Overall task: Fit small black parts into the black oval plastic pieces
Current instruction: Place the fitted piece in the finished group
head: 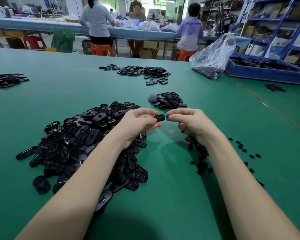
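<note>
My left hand [140, 122] grips one black oval plastic piece [160, 117] above the green table, its end sticking out to the right. My right hand [190, 122] pinches a small black part [167, 116] right at that end, almost touching it. A big heap of black oval pieces [86, 144] lies under and left of my left forearm. Small black parts [200, 157] are scattered under and beside my right wrist. Just beyond my hands sits a small pile of oval pieces [168, 100].
Farther back lies another pile of pieces [144, 71], with one more at the left edge [6, 80]. A clear plastic bag [212, 57] and a blue bin [267, 70] stand at the right. Three people work at a far bench [33, 25].
</note>
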The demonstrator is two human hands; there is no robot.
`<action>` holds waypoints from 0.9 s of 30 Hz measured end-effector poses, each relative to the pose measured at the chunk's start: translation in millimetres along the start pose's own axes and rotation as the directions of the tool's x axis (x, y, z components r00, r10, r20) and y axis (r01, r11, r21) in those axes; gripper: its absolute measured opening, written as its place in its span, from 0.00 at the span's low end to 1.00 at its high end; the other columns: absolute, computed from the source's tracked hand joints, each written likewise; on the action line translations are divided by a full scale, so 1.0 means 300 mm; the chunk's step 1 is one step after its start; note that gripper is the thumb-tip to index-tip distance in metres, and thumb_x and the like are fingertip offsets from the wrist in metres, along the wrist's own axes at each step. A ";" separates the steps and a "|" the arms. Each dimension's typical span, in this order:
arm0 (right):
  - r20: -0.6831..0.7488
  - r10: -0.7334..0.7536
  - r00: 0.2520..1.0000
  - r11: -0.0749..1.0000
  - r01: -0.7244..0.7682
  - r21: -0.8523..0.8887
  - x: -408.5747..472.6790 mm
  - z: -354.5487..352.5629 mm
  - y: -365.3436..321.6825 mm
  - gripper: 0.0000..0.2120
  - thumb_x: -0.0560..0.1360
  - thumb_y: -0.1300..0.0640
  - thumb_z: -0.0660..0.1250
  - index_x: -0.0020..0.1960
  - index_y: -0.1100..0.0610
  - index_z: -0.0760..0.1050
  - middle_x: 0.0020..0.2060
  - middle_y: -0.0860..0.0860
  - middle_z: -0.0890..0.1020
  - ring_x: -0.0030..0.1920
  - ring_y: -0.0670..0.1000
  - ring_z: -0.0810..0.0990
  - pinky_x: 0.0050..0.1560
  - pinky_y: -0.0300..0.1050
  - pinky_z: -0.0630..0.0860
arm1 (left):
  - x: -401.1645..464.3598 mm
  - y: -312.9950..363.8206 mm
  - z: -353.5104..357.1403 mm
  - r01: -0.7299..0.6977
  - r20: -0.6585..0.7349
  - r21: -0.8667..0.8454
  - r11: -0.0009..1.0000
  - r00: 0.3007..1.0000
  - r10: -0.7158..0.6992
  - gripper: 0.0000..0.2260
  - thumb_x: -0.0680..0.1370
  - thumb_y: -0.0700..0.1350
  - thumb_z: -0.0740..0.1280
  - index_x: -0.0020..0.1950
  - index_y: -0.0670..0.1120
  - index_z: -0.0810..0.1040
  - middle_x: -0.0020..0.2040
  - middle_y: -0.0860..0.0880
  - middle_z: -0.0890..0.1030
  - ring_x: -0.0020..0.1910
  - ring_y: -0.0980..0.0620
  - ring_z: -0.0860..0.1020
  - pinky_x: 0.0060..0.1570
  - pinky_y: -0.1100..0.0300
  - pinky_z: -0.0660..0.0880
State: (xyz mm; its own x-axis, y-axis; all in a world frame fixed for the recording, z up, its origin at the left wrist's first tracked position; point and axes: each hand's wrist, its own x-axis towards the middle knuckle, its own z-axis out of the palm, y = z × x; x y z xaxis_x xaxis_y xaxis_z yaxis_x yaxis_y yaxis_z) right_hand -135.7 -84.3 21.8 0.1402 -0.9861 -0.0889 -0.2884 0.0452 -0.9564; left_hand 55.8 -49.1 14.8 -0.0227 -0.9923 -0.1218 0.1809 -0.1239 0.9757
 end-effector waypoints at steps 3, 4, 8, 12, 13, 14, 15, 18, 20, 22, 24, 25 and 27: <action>0.011 0.021 1.000 1.000 -0.021 0.000 0.001 -0.003 0.001 0.04 0.72 0.55 0.78 0.43 0.45 0.88 0.30 0.42 0.78 0.31 0.46 0.69 0.27 0.36 0.61 | -0.003 0.001 0.001 0.001 0.023 -0.014 1.000 1.000 -0.001 0.09 0.78 0.29 0.66 0.57 0.36 0.80 0.55 0.36 0.83 0.51 0.43 0.86 0.52 0.62 0.81; 0.012 0.017 1.000 1.000 -0.017 -0.010 0.000 -0.003 -0.002 0.04 0.72 0.54 0.78 0.43 0.45 0.88 0.29 0.42 0.77 0.30 0.46 0.68 0.27 0.36 0.62 | -0.004 0.002 0.002 0.002 0.030 -0.017 1.000 1.000 -0.001 0.09 0.78 0.29 0.66 0.57 0.36 0.81 0.54 0.37 0.84 0.51 0.43 0.86 0.53 0.62 0.81; -0.027 -0.025 0.999 0.996 0.022 -0.087 -0.010 0.004 -0.015 0.02 0.70 0.52 0.79 0.42 0.45 0.88 0.32 0.48 0.76 0.30 0.45 0.67 0.30 0.37 0.64 | -0.007 0.003 0.001 0.003 0.052 -0.029 1.000 0.999 -0.001 0.09 0.78 0.30 0.67 0.57 0.37 0.82 0.54 0.37 0.84 0.51 0.43 0.86 0.52 0.62 0.81; -0.023 -0.053 0.998 0.992 0.050 -0.117 -0.017 0.015 -0.020 0.02 0.71 0.53 0.79 0.41 0.49 0.87 0.35 0.51 0.76 0.27 0.44 0.66 0.28 0.35 0.65 | -0.006 0.001 -0.001 0.004 0.051 -0.029 1.000 0.999 -0.002 0.10 0.78 0.30 0.68 0.59 0.36 0.80 0.53 0.36 0.85 0.50 0.43 0.86 0.51 0.63 0.81; -0.021 -0.052 0.998 0.992 0.049 -0.116 -0.019 0.017 -0.021 0.02 0.71 0.54 0.79 0.41 0.49 0.87 0.35 0.51 0.76 0.26 0.43 0.67 0.28 0.34 0.65 | -0.006 0.000 -0.001 0.004 0.052 -0.022 1.000 0.999 -0.003 0.10 0.78 0.31 0.68 0.59 0.36 0.80 0.53 0.36 0.85 0.50 0.43 0.86 0.51 0.63 0.81; -0.021 -0.050 0.999 0.993 0.047 -0.112 -0.020 0.018 -0.021 0.02 0.71 0.53 0.79 0.41 0.49 0.87 0.34 0.50 0.77 0.27 0.43 0.67 0.28 0.33 0.66 | -0.005 -0.001 -0.001 0.004 0.053 -0.011 1.000 0.999 -0.004 0.09 0.78 0.31 0.68 0.58 0.36 0.80 0.53 0.36 0.85 0.50 0.43 0.86 0.50 0.63 0.81; -0.021 -0.045 0.999 0.993 0.043 -0.109 -0.021 0.019 -0.021 0.02 0.71 0.53 0.79 0.41 0.49 0.87 0.34 0.50 0.77 0.28 0.44 0.68 0.29 0.33 0.66 | -0.005 -0.002 -0.001 0.003 0.055 -0.001 1.000 0.998 -0.003 0.09 0.79 0.31 0.67 0.58 0.36 0.80 0.52 0.36 0.85 0.50 0.44 0.86 0.50 0.63 0.81; -0.011 -0.021 1.000 0.994 0.020 -0.110 -0.021 0.019 -0.025 0.02 0.70 0.51 0.79 0.40 0.46 0.87 0.35 0.48 0.79 0.34 0.46 0.69 0.33 0.38 0.66 | -0.003 -0.001 -0.002 -0.005 0.059 0.009 1.000 0.998 0.004 0.08 0.79 0.30 0.67 0.57 0.36 0.80 0.52 0.36 0.85 0.48 0.44 0.86 0.49 0.64 0.81; -0.014 0.001 1.000 0.995 -0.003 -0.100 -0.018 0.021 -0.024 0.02 0.70 0.51 0.79 0.39 0.46 0.87 0.34 0.46 0.80 0.34 0.46 0.69 0.30 0.37 0.65 | -0.002 -0.001 -0.002 -0.010 0.060 0.017 1.000 0.998 0.008 0.08 0.79 0.31 0.67 0.57 0.36 0.80 0.51 0.36 0.85 0.48 0.44 0.86 0.49 0.63 0.81; -0.021 0.029 0.999 0.996 -0.031 -0.081 -0.015 0.027 -0.022 0.03 0.70 0.53 0.79 0.39 0.47 0.87 0.34 0.46 0.80 0.33 0.46 0.69 0.26 0.36 0.62 | -0.001 -0.002 0.000 -0.013 0.054 0.021 1.000 0.998 0.012 0.08 0.79 0.31 0.67 0.57 0.36 0.81 0.51 0.36 0.85 0.48 0.44 0.86 0.50 0.63 0.82; -0.027 0.053 0.998 0.996 -0.055 -0.067 -0.010 0.033 -0.023 0.02 0.70 0.53 0.79 0.40 0.49 0.86 0.35 0.47 0.81 0.32 0.47 0.69 0.26 0.36 0.61 | -0.001 -0.001 0.000 -0.022 0.044 0.033 0.999 0.999 0.021 0.07 0.78 0.31 0.68 0.55 0.37 0.81 0.50 0.37 0.85 0.48 0.44 0.86 0.51 0.62 0.82; -0.032 0.063 0.998 0.996 -0.065 -0.067 -0.008 0.035 -0.024 0.03 0.70 0.53 0.79 0.42 0.49 0.85 0.36 0.47 0.81 0.32 0.47 0.69 0.25 0.36 0.61 | -0.002 0.000 0.000 -0.027 0.041 0.044 0.999 0.999 0.026 0.07 0.78 0.31 0.68 0.55 0.37 0.82 0.50 0.37 0.86 0.48 0.44 0.86 0.51 0.62 0.82; -0.036 0.079 0.996 0.993 -0.082 -0.082 -0.008 0.035 -0.026 0.06 0.70 0.52 0.79 0.45 0.49 0.85 0.37 0.46 0.82 0.32 0.47 0.69 0.25 0.36 0.61 | -0.003 0.003 0.000 -0.033 0.039 0.064 0.997 0.999 0.031 0.07 0.78 0.31 0.68 0.54 0.38 0.82 0.50 0.37 0.86 0.48 0.44 0.86 0.52 0.62 0.82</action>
State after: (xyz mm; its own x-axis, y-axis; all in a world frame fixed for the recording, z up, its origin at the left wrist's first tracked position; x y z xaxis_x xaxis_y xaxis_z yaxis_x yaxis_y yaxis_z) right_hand -123.9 -80.7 26.6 0.0827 -0.9846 -0.1540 -0.3753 0.1124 -0.9200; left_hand 56.1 -48.2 15.7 -0.0556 -0.9949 -0.0844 0.1182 -0.0905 0.9888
